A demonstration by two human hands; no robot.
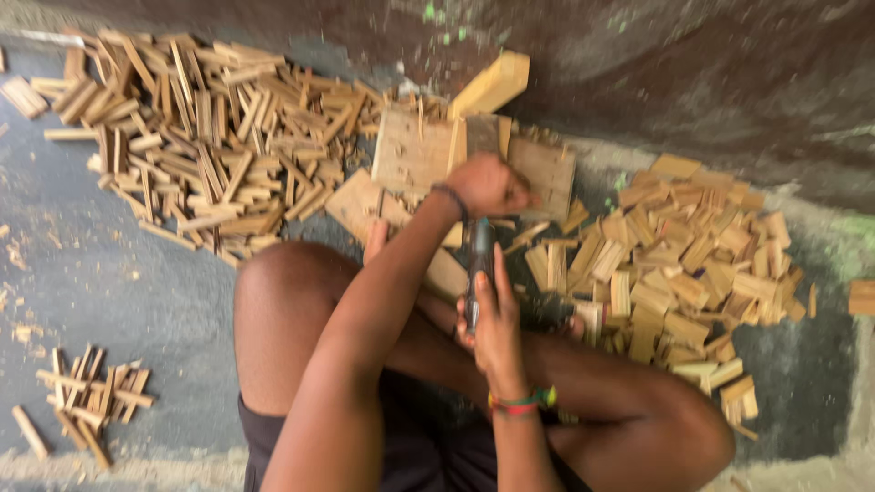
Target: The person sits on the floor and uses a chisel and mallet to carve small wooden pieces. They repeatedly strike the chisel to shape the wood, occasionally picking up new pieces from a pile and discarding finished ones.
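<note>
We see bare grey concrete floor [109, 273] from eight to ten o'clock, the widest open ground in view. A dark stained wall [711, 64] closes the edge from twelve to two o'clock. No packages, labels or signs show.

At eleven o'clock lies a broad heap of thin pale wooden sticks [200, 137]. At three o'clock spreads a pile of short, blocky pale wood offcuts [684, 264]. A small bundle of sticks [91, 396] sits at eight o'clock, well apart from both.

Near twelve o'clock stand flat square wooden boards [410, 150], with a thick pale wooden block [492, 84] leaning just above them.

Our left hand [488, 187], arm stretched forward across the knee and a dark band on the wrist, is curled shut; blur hides what it pinches. Our right hand [497, 323], with a coloured bracelet, is wrapped around the handle of a dark chopping blade [478, 260] pointing toward twelve o'clock, just below the left hand.
</note>
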